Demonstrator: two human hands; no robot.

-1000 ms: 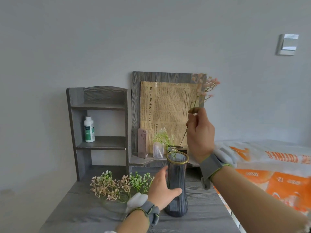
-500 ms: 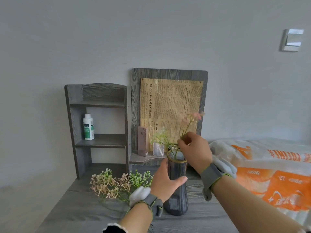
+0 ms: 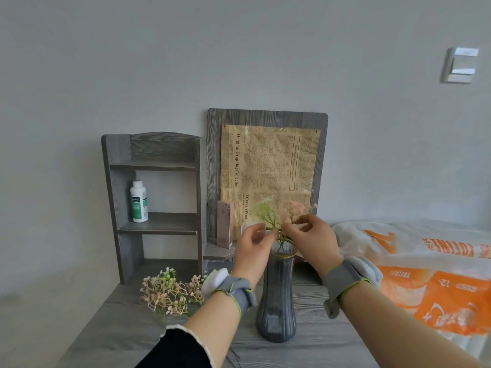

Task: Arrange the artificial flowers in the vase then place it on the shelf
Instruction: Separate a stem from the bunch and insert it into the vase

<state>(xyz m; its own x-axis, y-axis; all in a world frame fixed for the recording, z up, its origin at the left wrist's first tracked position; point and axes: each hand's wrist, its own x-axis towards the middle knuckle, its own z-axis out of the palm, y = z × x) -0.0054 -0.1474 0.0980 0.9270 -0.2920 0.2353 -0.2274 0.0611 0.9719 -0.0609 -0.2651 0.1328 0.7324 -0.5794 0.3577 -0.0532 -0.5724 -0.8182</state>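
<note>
Vase (image 3: 276, 298): a dark grey ribbed glass vase with a gold rim, standing upright on the grey wood-grain table (image 3: 127, 317), near its front edge and between the person's two forearms.
Flowers in vase (image 3: 281, 212): two sprigs stand in the vase's mouth — a pale green-white one on the left, a pink one on the right — with their thin green stems meeting at the rim.
Left hand (image 3: 253, 252): raised just above and left of the vase's rim, fingers loosely curled, thumb and forefinger tips at the green stems; whether it actually pinches a stem cannot be told.
Right hand (image 3: 312, 241): just right of the rim, fingers bent and partly spread, fingertips among the pink blossoms; a firm grip is not visible.
Wrists: each wears a grey strap with a green edge and a white padded piece.
Loose flowers (image 3: 170, 292): a bunch of pink-beige and green sprigs lies flat on the table, left of the vase and apart from it.
Shelf (image 3: 156, 197): a small grey shelf unit stands at the back left of the table, against the wall — a white bottle (image 3: 138, 201) with a green label sits on its middle board.
Backboard (image 3: 267, 120): a grey panel behind the vase with a sheet of yellowed newsprint (image 3: 268, 166) on it.
Pink box (image 3: 225, 223): upright at the panel's foot.
Right side: white and orange printed fabric (image 3: 425, 277).
</note>
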